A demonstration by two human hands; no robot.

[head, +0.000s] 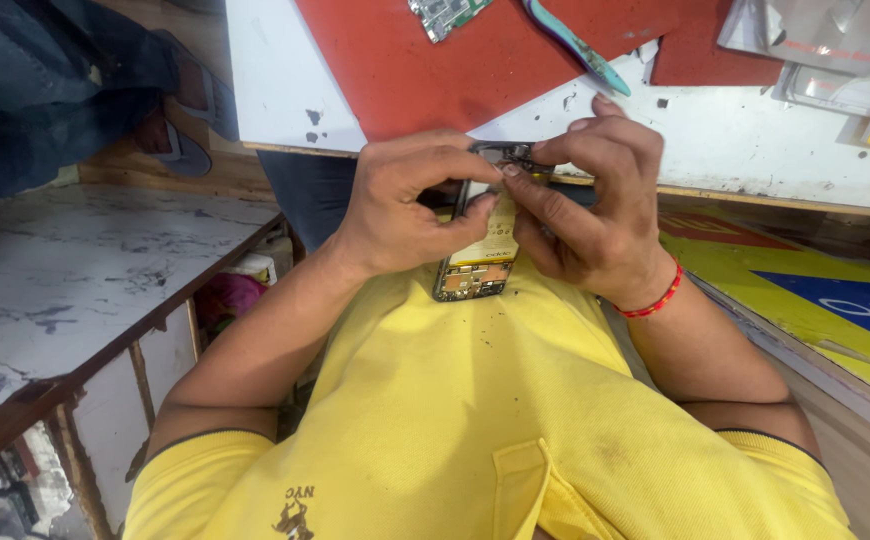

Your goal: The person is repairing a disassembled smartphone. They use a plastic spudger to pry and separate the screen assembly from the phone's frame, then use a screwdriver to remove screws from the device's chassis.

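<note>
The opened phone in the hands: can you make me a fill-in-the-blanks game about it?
1. Both hands hold an opened phone with its back cover ____.
2. The red thread bracelet sits on the ____ wrist.
3. The person's shirt is ____.
4. A green circuit board lies on the ____ mat on the white table.

Missing words: off; right; yellow; red
</note>
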